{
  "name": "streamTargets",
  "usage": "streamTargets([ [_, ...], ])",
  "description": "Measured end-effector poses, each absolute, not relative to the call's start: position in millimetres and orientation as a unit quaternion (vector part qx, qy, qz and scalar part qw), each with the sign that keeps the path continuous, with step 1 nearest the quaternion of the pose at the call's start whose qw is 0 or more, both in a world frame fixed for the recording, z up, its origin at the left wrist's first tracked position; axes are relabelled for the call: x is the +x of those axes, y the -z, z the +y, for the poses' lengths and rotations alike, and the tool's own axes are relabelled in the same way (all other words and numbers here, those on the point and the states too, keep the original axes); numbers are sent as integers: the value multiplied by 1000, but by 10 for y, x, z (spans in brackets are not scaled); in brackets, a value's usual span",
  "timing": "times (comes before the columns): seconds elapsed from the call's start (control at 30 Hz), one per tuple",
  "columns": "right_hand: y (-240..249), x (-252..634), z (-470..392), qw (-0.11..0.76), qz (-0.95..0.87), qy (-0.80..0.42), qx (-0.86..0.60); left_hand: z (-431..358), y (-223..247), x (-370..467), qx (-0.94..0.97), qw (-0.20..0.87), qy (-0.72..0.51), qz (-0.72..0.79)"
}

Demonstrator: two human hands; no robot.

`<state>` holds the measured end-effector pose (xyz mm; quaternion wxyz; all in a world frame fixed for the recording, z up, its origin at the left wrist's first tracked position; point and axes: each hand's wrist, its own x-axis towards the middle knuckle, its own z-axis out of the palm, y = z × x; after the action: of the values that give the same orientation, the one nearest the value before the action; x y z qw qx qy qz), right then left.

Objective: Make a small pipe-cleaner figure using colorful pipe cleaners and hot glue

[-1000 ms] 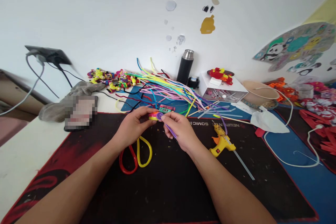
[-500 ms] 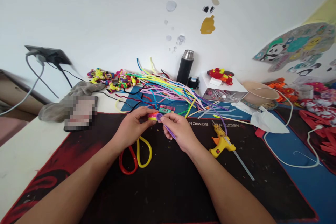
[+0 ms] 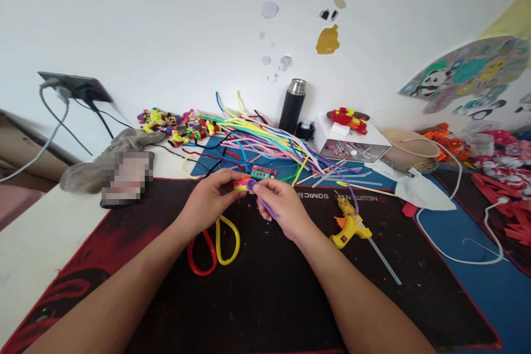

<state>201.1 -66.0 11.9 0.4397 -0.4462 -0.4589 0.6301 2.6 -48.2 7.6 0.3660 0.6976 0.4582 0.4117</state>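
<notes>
My left hand (image 3: 213, 193) pinches a small multicoloured pipe-cleaner piece (image 3: 240, 184) in orange, pink and yellow. My right hand (image 3: 280, 202) is closed on a purple pipe cleaner (image 3: 267, 209), whose curled end touches the coloured piece between the two hands. The fingers hide part of both. Scissors (image 3: 228, 243) with one red and one yellow handle lie on the dark mat just below my left hand, their blades out of sight. To the right, a yellow glue gun (image 3: 349, 224) rests on the mat with a clear glue stick (image 3: 385, 261) poking from its back.
Behind my hands spreads a pile of coloured pipe cleaners (image 3: 265, 141), near a black thermos (image 3: 292, 108) and a white box (image 3: 352, 144). Small pipe-cleaner figures (image 3: 178, 124) lie at the back left, beside a phone (image 3: 126, 180). A white cable (image 3: 456, 261) loops on the right.
</notes>
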Motion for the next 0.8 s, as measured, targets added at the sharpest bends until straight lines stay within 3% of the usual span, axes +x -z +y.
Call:
streamTargets([
  [0.37, -112, 2010, -661, 437, -461, -630, -447, -483, -82, 23, 707, 349, -399, 468],
  [0.63, -120, 2003, -670, 427, -464, -633, -450, -405, 124, -33, 816, 150, -285, 481],
  [0.8, -123, 2000, -680, 420, -481, -621, -455, -394, 122, -68, 822, 133, -279, 478],
])
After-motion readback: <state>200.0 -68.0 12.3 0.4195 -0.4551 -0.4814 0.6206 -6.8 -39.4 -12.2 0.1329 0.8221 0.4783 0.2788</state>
